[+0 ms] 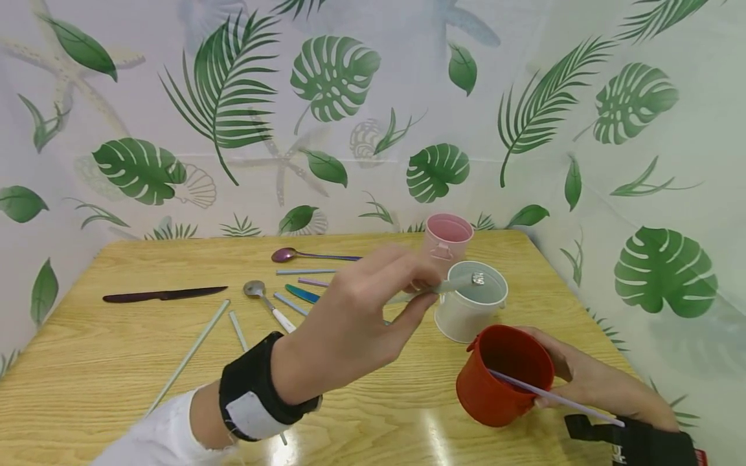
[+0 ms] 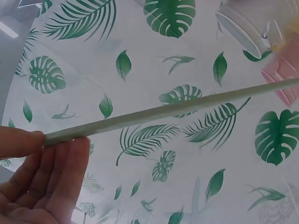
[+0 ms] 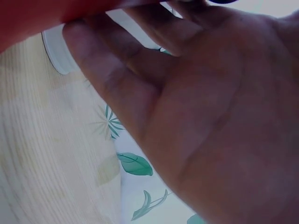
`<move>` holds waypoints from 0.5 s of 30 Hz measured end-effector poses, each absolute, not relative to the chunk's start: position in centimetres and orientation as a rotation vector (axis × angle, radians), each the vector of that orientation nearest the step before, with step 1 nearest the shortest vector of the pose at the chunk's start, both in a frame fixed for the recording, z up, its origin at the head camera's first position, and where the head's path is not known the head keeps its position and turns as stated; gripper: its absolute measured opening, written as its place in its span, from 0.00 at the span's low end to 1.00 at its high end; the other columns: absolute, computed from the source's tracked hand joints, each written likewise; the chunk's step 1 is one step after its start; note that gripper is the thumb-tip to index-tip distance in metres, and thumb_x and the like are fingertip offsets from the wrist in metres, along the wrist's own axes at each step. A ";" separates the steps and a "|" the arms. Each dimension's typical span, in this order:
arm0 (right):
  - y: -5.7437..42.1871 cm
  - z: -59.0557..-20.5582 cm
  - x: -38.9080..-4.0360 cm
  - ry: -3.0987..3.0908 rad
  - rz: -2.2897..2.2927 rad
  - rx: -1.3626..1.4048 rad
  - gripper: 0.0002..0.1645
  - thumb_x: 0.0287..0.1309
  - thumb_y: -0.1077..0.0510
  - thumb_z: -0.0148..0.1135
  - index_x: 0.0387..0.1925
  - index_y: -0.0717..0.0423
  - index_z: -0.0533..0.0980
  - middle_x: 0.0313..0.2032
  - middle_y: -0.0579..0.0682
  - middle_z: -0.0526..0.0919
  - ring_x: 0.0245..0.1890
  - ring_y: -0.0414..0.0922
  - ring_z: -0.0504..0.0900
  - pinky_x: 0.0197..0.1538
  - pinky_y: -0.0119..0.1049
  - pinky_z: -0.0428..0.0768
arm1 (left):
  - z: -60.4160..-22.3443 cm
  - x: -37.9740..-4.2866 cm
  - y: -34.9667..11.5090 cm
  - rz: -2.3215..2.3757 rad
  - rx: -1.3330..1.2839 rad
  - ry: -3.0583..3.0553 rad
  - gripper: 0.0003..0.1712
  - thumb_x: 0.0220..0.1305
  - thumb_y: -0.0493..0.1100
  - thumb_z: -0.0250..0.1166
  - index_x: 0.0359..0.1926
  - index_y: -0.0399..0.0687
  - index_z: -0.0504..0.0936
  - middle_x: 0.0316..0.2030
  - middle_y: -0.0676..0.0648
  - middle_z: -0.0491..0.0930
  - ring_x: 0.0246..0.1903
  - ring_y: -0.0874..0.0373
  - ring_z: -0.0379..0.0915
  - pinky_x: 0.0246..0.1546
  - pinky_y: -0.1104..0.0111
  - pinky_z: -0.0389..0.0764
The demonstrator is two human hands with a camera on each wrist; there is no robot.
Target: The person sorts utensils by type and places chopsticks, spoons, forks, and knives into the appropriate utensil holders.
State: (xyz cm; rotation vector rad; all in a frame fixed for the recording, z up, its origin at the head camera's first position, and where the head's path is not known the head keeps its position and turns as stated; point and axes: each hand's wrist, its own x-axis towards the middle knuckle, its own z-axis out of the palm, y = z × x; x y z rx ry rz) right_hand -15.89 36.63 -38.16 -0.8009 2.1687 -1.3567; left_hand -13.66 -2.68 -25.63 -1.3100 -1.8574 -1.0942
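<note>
My left hand (image 1: 361,310) pinches a pale green straw (image 1: 457,283) between thumb and fingers, above the table and in front of the white bucket (image 1: 460,321). The left wrist view shows this straw (image 2: 159,112) running long from the fingertips to the right edge. At the table's right, my right hand (image 1: 600,385) holds a small red bucket (image 1: 486,391) by its side; the bucket leans toward me. A light purple straw (image 1: 550,393) sticks out of it over the rim. In the right wrist view, the fingers (image 3: 112,79) touch the red wall.
Behind the white bucket stands a pink bucket (image 1: 441,249). On the wooden table (image 1: 87,362) lie a dark knife (image 1: 166,295), a purple spoon (image 1: 285,254), a white-handled spoon (image 1: 254,288), a teal knife (image 1: 302,293) and several straws (image 1: 192,353). Leaf-patterned cloth (image 1: 350,194) borders the table.
</note>
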 end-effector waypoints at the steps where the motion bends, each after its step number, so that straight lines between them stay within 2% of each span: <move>1: 36.6 -38.1 -15.9 2.176 -1.350 -0.798 0.47 0.63 0.69 0.66 0.77 0.59 0.54 0.68 0.47 0.73 0.65 0.36 0.73 0.58 0.34 0.78 | -25.6 -13.6 -2.4 -1.113 -1.326 -1.833 0.10 0.63 0.26 0.69 0.42 0.37 0.79 0.38 0.46 0.81 0.41 0.58 0.78 0.47 0.77 0.79; 15: 36.4 -37.9 -15.6 2.158 -1.331 -0.688 0.45 0.67 0.67 0.64 0.77 0.57 0.52 0.68 0.47 0.72 0.64 0.35 0.72 0.58 0.33 0.77 | -25.2 -13.3 0.5 -1.355 -1.505 -1.588 0.12 0.59 0.24 0.71 0.42 0.34 0.79 0.38 0.43 0.82 0.43 0.57 0.83 0.49 0.74 0.82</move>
